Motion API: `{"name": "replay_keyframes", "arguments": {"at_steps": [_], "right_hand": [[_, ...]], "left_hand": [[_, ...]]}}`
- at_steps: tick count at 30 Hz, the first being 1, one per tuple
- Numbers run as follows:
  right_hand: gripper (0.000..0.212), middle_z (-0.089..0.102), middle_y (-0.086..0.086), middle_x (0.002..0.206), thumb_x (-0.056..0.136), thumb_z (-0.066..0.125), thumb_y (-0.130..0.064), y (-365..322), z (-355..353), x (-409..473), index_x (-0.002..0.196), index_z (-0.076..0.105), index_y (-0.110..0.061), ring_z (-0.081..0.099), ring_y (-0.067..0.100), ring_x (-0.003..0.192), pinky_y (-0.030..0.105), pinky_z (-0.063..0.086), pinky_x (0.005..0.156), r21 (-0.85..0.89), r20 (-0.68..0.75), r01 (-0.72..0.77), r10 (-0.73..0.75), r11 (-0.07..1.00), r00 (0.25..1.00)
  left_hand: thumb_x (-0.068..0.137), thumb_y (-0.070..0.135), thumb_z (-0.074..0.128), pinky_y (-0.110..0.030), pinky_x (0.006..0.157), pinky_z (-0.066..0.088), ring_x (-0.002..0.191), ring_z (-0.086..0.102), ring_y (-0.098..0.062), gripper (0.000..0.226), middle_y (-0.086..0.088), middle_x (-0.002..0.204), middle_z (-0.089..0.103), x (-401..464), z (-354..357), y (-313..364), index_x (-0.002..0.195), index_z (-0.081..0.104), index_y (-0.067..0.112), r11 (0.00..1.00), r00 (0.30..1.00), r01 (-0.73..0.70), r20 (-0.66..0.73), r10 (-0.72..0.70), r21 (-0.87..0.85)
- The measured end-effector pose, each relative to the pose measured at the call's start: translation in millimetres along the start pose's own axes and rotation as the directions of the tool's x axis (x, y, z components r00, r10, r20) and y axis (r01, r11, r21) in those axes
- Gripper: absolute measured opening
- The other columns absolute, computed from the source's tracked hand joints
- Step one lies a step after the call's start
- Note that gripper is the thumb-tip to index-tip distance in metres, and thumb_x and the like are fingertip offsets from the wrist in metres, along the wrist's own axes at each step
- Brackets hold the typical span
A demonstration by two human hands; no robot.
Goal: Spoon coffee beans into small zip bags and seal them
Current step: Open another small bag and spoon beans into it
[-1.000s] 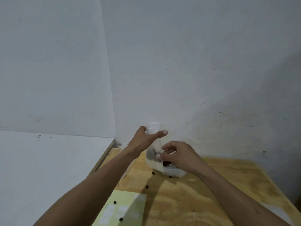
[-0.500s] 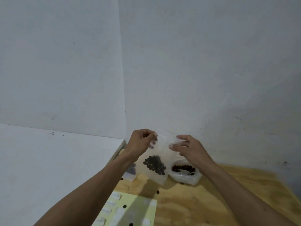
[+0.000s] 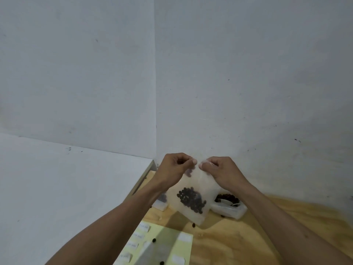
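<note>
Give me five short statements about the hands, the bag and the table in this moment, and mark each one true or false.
1. Both the left hand and the right hand pinch the top of the zip bag. True.
2. The bag is empty. False: coffee beans sit in its lower part.
3. The bag lies flat on the wooden table. False: it hangs held up above it.
4. Loose beans lie on the yellow sheet. True.
5. The plastic container holds only water. False: it holds beans.
</note>
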State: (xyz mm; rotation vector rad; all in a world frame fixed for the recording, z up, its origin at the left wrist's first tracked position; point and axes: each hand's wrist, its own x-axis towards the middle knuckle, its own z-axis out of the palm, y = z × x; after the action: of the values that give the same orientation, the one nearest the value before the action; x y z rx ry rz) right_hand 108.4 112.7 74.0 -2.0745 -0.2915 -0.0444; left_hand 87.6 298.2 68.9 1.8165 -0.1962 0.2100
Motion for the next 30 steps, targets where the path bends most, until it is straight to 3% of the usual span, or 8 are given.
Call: {"name": "replay_keyframes", "arguments": {"at_steps": [3,7,13,18,22,24,28,30], "right_hand": [[0.023,0.064,-0.010,0.067,0.092,0.068,-0.039,-0.7,4.7,0.6,0.077,0.074,-0.022,0.056,0.008,0.062,0.027,0.045,0.065,0.015,0.028,0.013,-0.014,1.000,1.000],[0.019,0.075,-0.001,0.083,0.094,0.070,-0.035,6.6,2.8,-2.5,0.092,0.079,-0.017,0.069,0.011,0.077,0.033,0.057,0.081,0.061,0.059,0.004,-0.007,0.998,0.998],[0.018,0.071,-0.007,0.080,0.094,0.071,-0.032,13.5,9.7,0.1,0.097,0.078,-0.016,0.067,0.012,0.077,0.028,0.055,0.076,-0.067,-0.055,0.009,-0.013,0.998,0.998],[0.017,0.077,0.013,0.091,0.088,0.079,-0.027,21.1,5.8,0.2,0.090,0.080,-0.010,0.072,0.016,0.076,0.037,0.063,0.086,0.309,-0.008,-0.103,0.111,0.945,0.994],[0.012,0.071,0.004,0.073,0.088,0.079,-0.019,19.2,6.6,4.5,0.084,0.078,-0.007,0.067,0.014,0.068,0.039,0.062,0.087,0.419,-0.084,-0.119,0.169,0.900,0.982],[0.012,0.070,0.008,0.078,0.088,0.078,-0.018,16.9,6.5,8.8,0.087,0.077,-0.006,0.067,0.017,0.071,0.038,0.063,0.084,0.495,-0.101,-0.152,0.231,0.856,0.968],[0.030,0.075,0.008,0.107,0.092,0.073,-0.037,17.4,18.2,9.9,0.111,0.069,-0.013,0.072,0.019,0.097,0.033,0.062,0.080,0.446,0.075,-0.275,0.271,0.852,0.960],[0.028,0.077,0.005,0.104,0.094,0.071,-0.034,18.0,34.5,3.3,0.112,0.068,-0.011,0.075,0.018,0.094,0.032,0.062,0.077,0.401,0.232,-0.358,0.285,0.843,0.930]], "left_hand": [[0.098,0.021,0.068,-0.011,0.060,0.048,0.063,0.063,-0.006,0.019,-0.004,0.077,0.070,2.7,-0.2,-5.5,0.091,0.074,0.004,1.000,0.998,0.016,-0.056,-0.016,0.008],[0.101,0.018,0.062,-0.014,0.058,0.048,0.063,0.059,-0.010,0.018,0.003,0.071,0.064,11.7,-10.9,-17.6,0.087,0.069,0.010,0.997,0.987,0.067,-0.150,-0.062,0.033],[0.103,0.019,0.059,-0.010,0.055,0.046,0.060,0.058,-0.010,0.019,-0.001,0.072,0.063,14.8,-8.2,-23.6,0.091,0.066,0.006,0.996,0.986,0.078,-0.150,-0.072,0.037],[0.101,0.018,0.063,-0.015,0.061,0.049,0.059,0.058,-0.012,0.020,-0.002,0.069,0.063,19.8,-18.7,-24.7,0.084,0.068,0.009,0.995,0.978,0.074,-0.191,-0.085,-0.065],[0.092,0.037,0.075,-0.027,0.074,0.056,0.073,0.069,-0.013,0.026,0.001,0.083,0.075,18.1,-24.2,-29.5,0.098,0.074,0.011,0.981,0.984,0.146,-0.084,-0.157,-0.126],[0.091,0.031,0.077,-0.026,0.075,0.054,0.076,0.068,-0.010,0.018,0.003,0.085,0.076,15.5,-26.5,-35.3,0.098,0.076,0.015,0.979,0.979,0.190,-0.063,-0.194,-0.070],[0.092,0.009,0.074,-0.026,0.055,0.047,0.055,0.054,-0.014,0.008,0.002,0.058,0.063,11.1,-32.8,-38.9,0.088,0.074,0.002,0.964,0.964,0.212,-0.129,-0.234,-0.163],[0.092,0.009,0.074,-0.026,0.052,0.049,0.056,0.055,-0.017,0.012,0.000,0.058,0.064,12.1,-35.6,-38.7,0.090,0.074,-0.003,0.949,0.946,0.248,-0.162,-0.281,-0.197]]}}
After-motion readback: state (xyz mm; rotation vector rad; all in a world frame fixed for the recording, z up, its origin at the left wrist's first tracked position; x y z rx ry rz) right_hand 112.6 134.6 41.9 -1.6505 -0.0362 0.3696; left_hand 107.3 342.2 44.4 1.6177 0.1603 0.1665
